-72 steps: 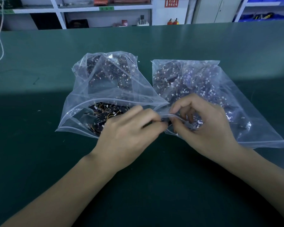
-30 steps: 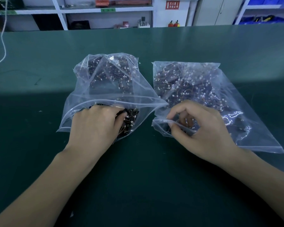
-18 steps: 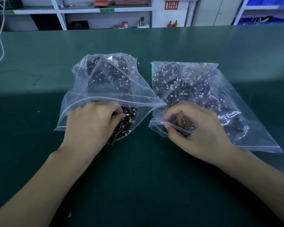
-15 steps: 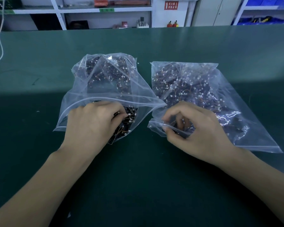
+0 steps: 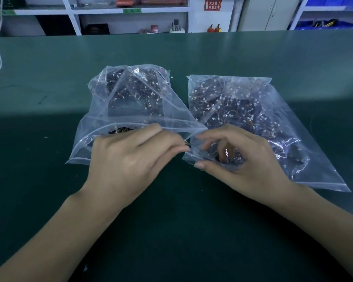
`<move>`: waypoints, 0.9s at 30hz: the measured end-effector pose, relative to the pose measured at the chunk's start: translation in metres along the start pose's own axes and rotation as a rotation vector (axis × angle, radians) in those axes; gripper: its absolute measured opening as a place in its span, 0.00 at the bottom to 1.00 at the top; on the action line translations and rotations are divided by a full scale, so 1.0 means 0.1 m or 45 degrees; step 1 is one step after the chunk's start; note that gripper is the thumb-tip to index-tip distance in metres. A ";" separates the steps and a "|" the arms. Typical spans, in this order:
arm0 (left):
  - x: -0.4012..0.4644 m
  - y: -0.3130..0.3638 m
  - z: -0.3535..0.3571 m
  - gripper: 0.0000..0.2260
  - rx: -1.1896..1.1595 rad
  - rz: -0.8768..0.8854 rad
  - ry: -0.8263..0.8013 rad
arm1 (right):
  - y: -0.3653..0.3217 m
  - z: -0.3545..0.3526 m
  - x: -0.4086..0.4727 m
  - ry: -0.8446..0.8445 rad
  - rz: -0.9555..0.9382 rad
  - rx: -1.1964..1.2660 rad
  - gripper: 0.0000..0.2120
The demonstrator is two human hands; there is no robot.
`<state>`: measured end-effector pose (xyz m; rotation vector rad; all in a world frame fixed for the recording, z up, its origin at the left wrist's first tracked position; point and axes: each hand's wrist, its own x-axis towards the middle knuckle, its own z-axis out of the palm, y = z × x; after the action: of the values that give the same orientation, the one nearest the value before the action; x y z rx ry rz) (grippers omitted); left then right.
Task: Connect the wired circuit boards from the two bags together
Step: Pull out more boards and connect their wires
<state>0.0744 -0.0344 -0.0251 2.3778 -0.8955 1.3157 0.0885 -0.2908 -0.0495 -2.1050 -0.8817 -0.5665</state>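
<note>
**Boards being drawn from two open bags**

The wired circuit boards (image 5: pixel 228 110) are still heaped inside two clear zip bags lying side by side on the green tabletop (image 5: pixel 49 200), dark boards tangled with thin wires and small white connectors. The left bag (image 5: pixel 135 102) stands puffed up with its mouth gaping toward the person; the right bag (image 5: pixel 273 139) lies flatter, its mouth lifted at the near corner.

The left hand (image 5: pixel 130 159) is held at the left bag's mouth with fingertips pressed together, apparently pinching something small; what it grips cannot be made out. The right hand (image 5: pixel 243 159) is curled at the right bag's opening, thumb below and fingers reaching inside; whether a board is caught cannot be told.

One board should be taken from each bag by its edge rather than its wire, and shaken free of neighbours so no cluster is dragged out. The connectors are then best lined up squarely before being pushed.

Bare tabletop lies in front of the bags for the joining. The bag mouths nearly touch between the hands, so film may snag.
</note>
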 end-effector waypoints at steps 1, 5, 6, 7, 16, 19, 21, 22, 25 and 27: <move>-0.01 0.02 0.01 0.08 -0.043 0.011 0.015 | 0.00 0.00 0.00 -0.005 -0.052 0.015 0.18; -0.04 0.09 0.07 0.07 -0.277 -0.028 0.061 | -0.02 0.00 0.01 0.041 -0.205 0.044 0.09; -0.04 0.10 0.08 0.07 -0.314 -0.044 0.064 | -0.01 -0.01 0.01 0.058 -0.207 0.034 0.07; -0.05 0.11 0.09 0.07 -0.340 -0.060 0.065 | 0.00 -0.01 0.01 0.067 -0.197 0.014 0.06; -0.06 0.13 0.15 0.11 -0.389 -0.153 0.052 | -0.01 0.00 -0.01 0.113 -0.149 0.013 0.03; -0.09 0.10 0.17 0.10 -0.387 -0.230 0.025 | -0.01 -0.01 -0.01 0.157 -0.134 0.011 0.03; -0.10 0.09 0.19 0.10 -0.393 -0.243 0.014 | -0.02 -0.01 -0.01 0.169 -0.121 0.012 0.03; -0.10 0.09 0.19 0.10 -0.395 -0.243 0.011 | -0.03 -0.01 0.00 0.175 -0.118 0.014 0.03; -0.11 0.09 0.21 0.08 -0.399 -0.243 0.006 | -0.05 -0.01 0.02 0.199 -0.114 -0.009 0.04; -0.12 0.09 0.22 0.08 -0.398 -0.240 -0.003 | -0.07 -0.02 0.03 0.203 -0.113 -0.050 0.04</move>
<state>0.0782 -0.0481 -0.0470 2.1606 -0.7897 1.0199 0.0853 -0.2880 -0.0427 -2.0309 -0.8816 -0.7924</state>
